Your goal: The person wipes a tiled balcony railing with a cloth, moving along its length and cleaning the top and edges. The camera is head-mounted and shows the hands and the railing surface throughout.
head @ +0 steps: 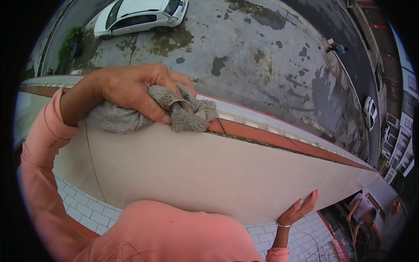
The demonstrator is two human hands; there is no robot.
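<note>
My left hand (134,86) is closed around a bunched grey terry cloth (193,119), thumb on the side towards me. One end of the cloth trails under the wrist. It lies on the outer edge of a smooth cream parapet (209,163), where reddish-brown tile trim (281,142) runs along. Dark grime lines the joint between trim and parapet. My right hand (298,209), with a bracelet at the wrist, rests on the parapet's near side at the lower right. Its fingers are spread and hold nothing.
Beyond the trim, a drop leads to a stained concrete yard (235,55) with a parked white car (140,18). A person (337,48) is by the road (356,65). Another person (361,208) is at lower right. White brick-pattern tiles (88,209) show below the parapet.
</note>
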